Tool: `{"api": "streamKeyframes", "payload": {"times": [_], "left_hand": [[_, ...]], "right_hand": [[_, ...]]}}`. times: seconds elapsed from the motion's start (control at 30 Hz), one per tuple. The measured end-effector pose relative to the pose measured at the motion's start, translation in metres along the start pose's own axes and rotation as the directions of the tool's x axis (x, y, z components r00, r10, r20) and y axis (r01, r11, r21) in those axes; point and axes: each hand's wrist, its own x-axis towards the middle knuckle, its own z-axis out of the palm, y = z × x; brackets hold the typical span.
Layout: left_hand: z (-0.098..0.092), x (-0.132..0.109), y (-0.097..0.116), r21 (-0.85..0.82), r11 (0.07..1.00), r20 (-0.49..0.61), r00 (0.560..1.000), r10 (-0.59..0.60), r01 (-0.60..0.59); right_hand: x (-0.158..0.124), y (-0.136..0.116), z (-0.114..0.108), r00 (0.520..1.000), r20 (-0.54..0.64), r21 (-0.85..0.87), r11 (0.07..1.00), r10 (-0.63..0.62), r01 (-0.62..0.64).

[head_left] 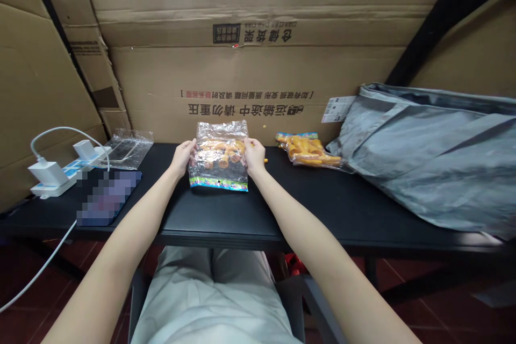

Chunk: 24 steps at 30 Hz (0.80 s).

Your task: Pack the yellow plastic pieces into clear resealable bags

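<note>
Between my two hands is a clear plastic bag (220, 172) with a green-blue printed strip along its near edge. Several orange, tube-like pieces (223, 155) show inside it; their exact kind I cannot make out. My left hand (184, 157) pinches the bag's left side. On the opposite side, my right hand (253, 156) grips the right edge, with a bit of orange showing just beyond the fingers. A second clear bag of similar orange pieces (304, 149) lies on the black table to the right, apart from my hands.
A grey fabric bag (427, 156) fills the table's right side. At left are a power strip (60, 187) with chargers, a phone (108, 199) and an empty-looking plastic wrapper (131, 149). Cardboard (258, 72) stands behind the black table (217, 220). A white cable (44, 263) hangs over the front edge.
</note>
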Motion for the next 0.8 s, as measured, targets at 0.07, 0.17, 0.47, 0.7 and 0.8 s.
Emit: {"api": "streamKeyframes", "payload": {"times": [0.07,0.17,0.47,0.7,0.8], "left_hand": [[-0.001,0.003,0.001,-0.133,0.986,0.023,0.995,-0.096,0.098],[-0.005,0.007,0.0,-0.221,0.972,-0.033,0.996,-0.087,0.077],[-0.01,0.01,-0.009,-0.09,0.996,-0.088,0.996,0.0,-0.008],[-0.014,0.013,-0.014,0.177,0.979,-0.236,0.961,0.147,-0.106],[-0.016,0.012,-0.013,0.201,0.97,-0.222,0.958,0.181,-0.136]], "right_hand": [[-0.002,-0.001,0.001,0.999,0.031,0.017,1.0,-0.012,0.011],[-0.006,-0.002,0.004,0.996,0.092,0.009,1.0,-0.014,0.013],[-0.009,-0.005,0.008,0.997,0.07,-0.024,1.0,0.021,-0.02],[-0.013,-0.003,0.01,0.99,0.109,-0.087,0.992,-0.084,0.094],[-0.011,-0.002,0.007,0.986,0.122,-0.094,0.988,-0.111,0.123]]}}
